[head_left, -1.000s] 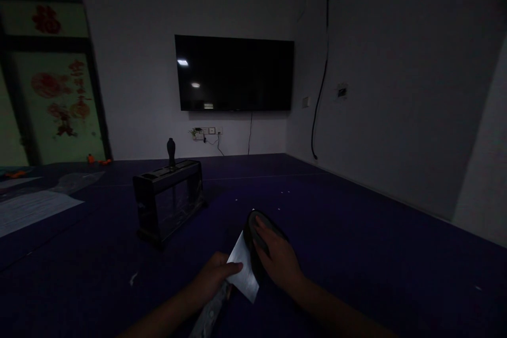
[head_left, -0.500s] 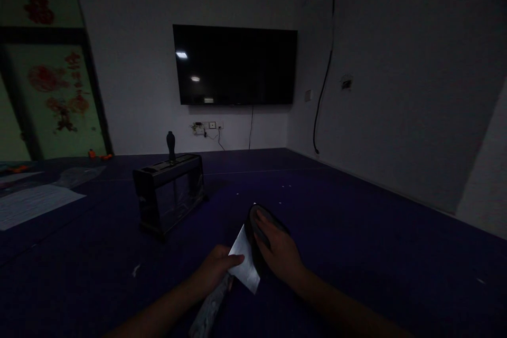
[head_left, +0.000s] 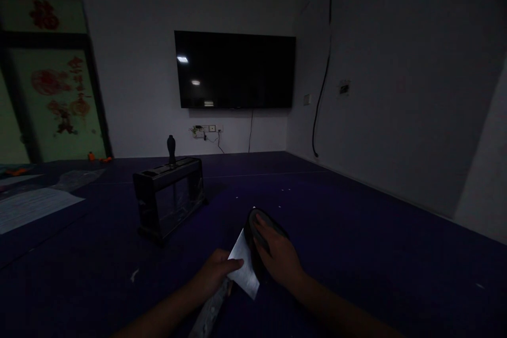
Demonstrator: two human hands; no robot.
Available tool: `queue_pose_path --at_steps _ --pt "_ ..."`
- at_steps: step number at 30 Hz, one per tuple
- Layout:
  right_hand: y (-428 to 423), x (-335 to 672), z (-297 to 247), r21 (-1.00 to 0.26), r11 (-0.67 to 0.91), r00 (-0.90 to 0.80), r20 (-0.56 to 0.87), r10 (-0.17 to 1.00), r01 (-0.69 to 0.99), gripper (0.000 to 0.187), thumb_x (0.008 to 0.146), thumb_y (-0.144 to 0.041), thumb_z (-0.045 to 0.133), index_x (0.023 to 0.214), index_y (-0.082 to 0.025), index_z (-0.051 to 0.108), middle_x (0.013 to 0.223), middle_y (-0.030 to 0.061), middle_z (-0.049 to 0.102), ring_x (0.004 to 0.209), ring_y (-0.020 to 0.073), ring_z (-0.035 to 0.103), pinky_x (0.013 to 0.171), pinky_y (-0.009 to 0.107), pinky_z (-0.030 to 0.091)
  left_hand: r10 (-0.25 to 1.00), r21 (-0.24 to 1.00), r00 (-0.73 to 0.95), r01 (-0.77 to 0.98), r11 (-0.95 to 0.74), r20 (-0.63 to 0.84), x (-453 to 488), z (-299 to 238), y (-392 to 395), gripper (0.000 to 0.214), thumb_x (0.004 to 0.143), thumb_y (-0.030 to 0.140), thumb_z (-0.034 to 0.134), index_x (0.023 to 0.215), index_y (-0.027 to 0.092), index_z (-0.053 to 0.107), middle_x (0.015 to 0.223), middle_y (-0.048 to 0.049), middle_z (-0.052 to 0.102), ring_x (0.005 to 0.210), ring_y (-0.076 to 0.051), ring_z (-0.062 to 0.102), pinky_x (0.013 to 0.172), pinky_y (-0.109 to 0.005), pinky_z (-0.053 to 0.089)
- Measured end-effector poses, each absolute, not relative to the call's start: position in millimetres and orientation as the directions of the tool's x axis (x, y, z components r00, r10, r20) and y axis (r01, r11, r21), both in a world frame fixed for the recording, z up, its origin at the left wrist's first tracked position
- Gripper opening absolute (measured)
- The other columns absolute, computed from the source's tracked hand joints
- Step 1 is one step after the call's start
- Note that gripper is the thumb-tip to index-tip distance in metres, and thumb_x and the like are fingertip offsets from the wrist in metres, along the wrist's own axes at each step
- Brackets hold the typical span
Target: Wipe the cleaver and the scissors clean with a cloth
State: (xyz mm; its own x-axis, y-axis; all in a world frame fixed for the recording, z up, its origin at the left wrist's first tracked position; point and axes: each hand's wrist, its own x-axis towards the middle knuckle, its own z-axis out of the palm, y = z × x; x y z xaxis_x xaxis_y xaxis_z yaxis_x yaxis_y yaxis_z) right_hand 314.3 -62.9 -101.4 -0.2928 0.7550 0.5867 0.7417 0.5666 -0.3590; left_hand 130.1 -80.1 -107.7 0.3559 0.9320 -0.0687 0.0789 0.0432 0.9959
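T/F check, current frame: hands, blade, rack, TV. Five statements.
1. The left hand grips a knife with a broad pale blade. True.
2. The right hand lies on a dark oval object beside the blade. True.
3. The black rack holds nothing. False: one dark handle stands up from its top.
4. The TV shows a picture. False: the screen is dark, with only small light reflections.
5. The rack stands right of the hands. False: it is left of them and farther away.

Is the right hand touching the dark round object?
Touching. The head view shows the right hand lying on the dark round object, its fingers spread over the top face.
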Motion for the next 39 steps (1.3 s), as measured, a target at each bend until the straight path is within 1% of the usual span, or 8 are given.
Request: queue_pose_path --at_steps 5,9,12,19,23,27,32,39 --pt "-65.0 314.0 -99.1 -0.348 0.575 -0.31 0.583 0.751 0.74 0.047 0.08 -0.018 0.043 0.127 -0.02 0.046 0.138 0.0063 0.037 0.118 0.0208 0.046 0.098 0.037 0.039 0.924 0.996 0.379 0.083 0.021 -0.051 130.8 -103.9 -83.4 0.046 0.055 0.058 0.062 0.05 0.013 0.057 0.04 0.0011 0.05 0.036 -0.008 0.039 0.041 -0.022 0.026" --pt "-66.6 314.1 -98.4 -0.329 0.609 -0.354 0.58 0.734 0.722 0.049 0.078 -0.016 0.043 0.127 -0.021 0.045 0.137 0.0052 0.038 0.117 0.0194 0.047 0.097 0.035 0.04 0.935 0.997 0.35 0.063 0.046 -0.065 130.7 -106.4 -81.4 0.044 0.052 0.055 0.065 0.053 0.012 0.059 0.047 0.0004 0.055 0.041 -0.009 0.042 0.044 -0.022 0.028" --pt "-66.7 314.1 -98.9 -0.328 0.619 -0.354 0.594 0.722 0.713 0.049 0.078 -0.015 0.044 0.127 -0.022 0.045 0.138 0.0046 0.038 0.115 0.0197 0.049 0.095 0.036 0.042 0.93 0.996 0.358 0.069 0.062 -0.082 130.0 -110.2 -78.1 0.045 0.051 0.056 0.065 0.054 0.012 0.06 0.047 0.0008 0.054 0.041 -0.008 0.041 0.044 -0.022 0.027" --pt "-64.3 312.2 -98.0 -0.33 0.555 -0.296 0.585 0.755 0.763 0.048 0.082 -0.02 0.042 0.13 -0.025 0.04 0.139 0.0031 0.035 0.117 0.0202 0.047 0.098 0.038 0.039 0.917 0.996 0.395 0.088 0.028 -0.06 130.1 -106.8 -78.9 0.047 0.052 0.058 0.064 0.052 0.011 0.059 0.043 0.0009 0.05 0.037 -0.008 0.039 0.041 -0.022 0.025" --pt "-63.8 311.4 -97.3 -0.338 0.51 -0.251 0.581 0.774 0.791 0.049 0.083 -0.02 0.04 0.132 -0.022 0.038 0.141 0.0042 0.031 0.118 0.0216 0.046 0.098 0.04 0.039 0.929 0.996 0.365 0.085 0.03 -0.059 131.3 -104.7 -81.3 0.048 0.051 0.059 0.064 0.051 0.011 0.058 0.042 0.0009 0.05 0.035 -0.008 0.039 0.04 -0.022 0.023" --pt "-63.6 311.1 -98.2 -0.358 0.468 -0.199 0.582 0.788 0.808 0.047 0.083 -0.02 0.04 0.13 -0.02 0.04 0.139 0.0063 0.035 0.117 0.0222 0.047 0.097 0.039 0.04 0.932 0.996 0.354 0.081 0.047 -0.073 131.7 -105.1 -81.6 0.048 0.05 0.06 0.065 0.051 0.012 0.058 0.042 0.0009 0.051 0.035 -0.008 0.038 0.04 -0.022 0.023" --pt "-63.1 311.8 -98.6 -0.351 0.475 -0.216 0.574 0.79 0.807 0.047 0.083 -0.019 0.04 0.13 -0.019 0.042 0.138 0.0071 0.036 0.116 0.0222 0.048 0.097 0.038 0.04 0.931 0.997 0.36 0.075 0.03 -0.055 131.3 -102.3 -82.3 0.048 0.05 0.059 0.065 0.051 0.012 0.058 0.043 0.0003 0.052 0.038 -0.008 0.04 0.041 -0.021 0.024" --pt "-63.1 312.6 -99.9 -0.348 0.504 -0.239 0.582 0.778 0.791 0.048 0.082 -0.018 0.04 0.131 -0.018 0.04 0.138 0.0086 0.036 0.116 0.0216 0.048 0.096 0.038 0.04 0.933 0.996 0.351 0.065 0.055 -0.075 131.6 -107.3 -79.5 0.05 0.048 0.061 0.065 0.051 0.012 0.059 0.042 0.001 0.051 0.036 -0.008 0.04 0.04 -0.022 0.026"
